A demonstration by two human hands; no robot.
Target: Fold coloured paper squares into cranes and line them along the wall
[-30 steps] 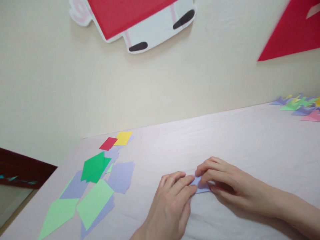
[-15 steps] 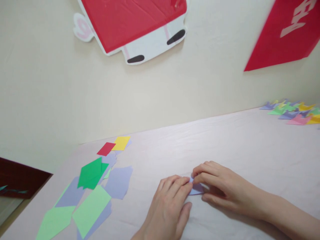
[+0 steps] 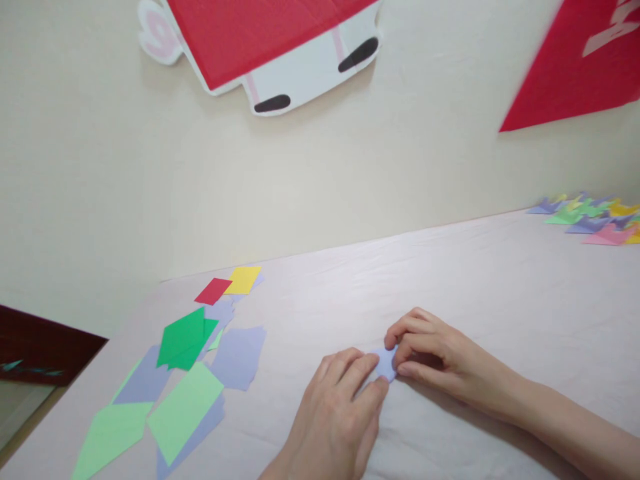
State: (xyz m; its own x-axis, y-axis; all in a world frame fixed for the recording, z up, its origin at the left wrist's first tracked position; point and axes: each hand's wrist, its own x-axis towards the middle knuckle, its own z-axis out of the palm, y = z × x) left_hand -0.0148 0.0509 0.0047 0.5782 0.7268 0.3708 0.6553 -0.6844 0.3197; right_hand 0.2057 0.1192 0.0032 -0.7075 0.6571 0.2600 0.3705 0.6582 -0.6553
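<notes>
A small piece of lavender folded paper [image 3: 385, 364] lies on the pale tabletop between my two hands. My left hand [image 3: 340, 407] holds it from the left, with fingertips pressed on its upper and lower edges. From the other side, my right hand [image 3: 433, 348] pinches the paper's right edge between thumb and curled fingers. Part of the paper is covered by the fingers, so its full folded shape cannot be made out.
Left of my hands lie loose sheets: light green [image 3: 186, 412], dark green [image 3: 183, 339], lavender [image 3: 240, 358], red [image 3: 213, 291] and yellow [image 3: 244, 280]. Several folded paper pieces [image 3: 595, 217] sit at the far right by the wall [image 3: 300, 187]. Red decorations [image 3: 565, 73] hang above.
My right thumb has come in against the paper's right edge, and its fingers have curled more. My left index finger has shifted down to the lower edge. The view has tilted slightly.
</notes>
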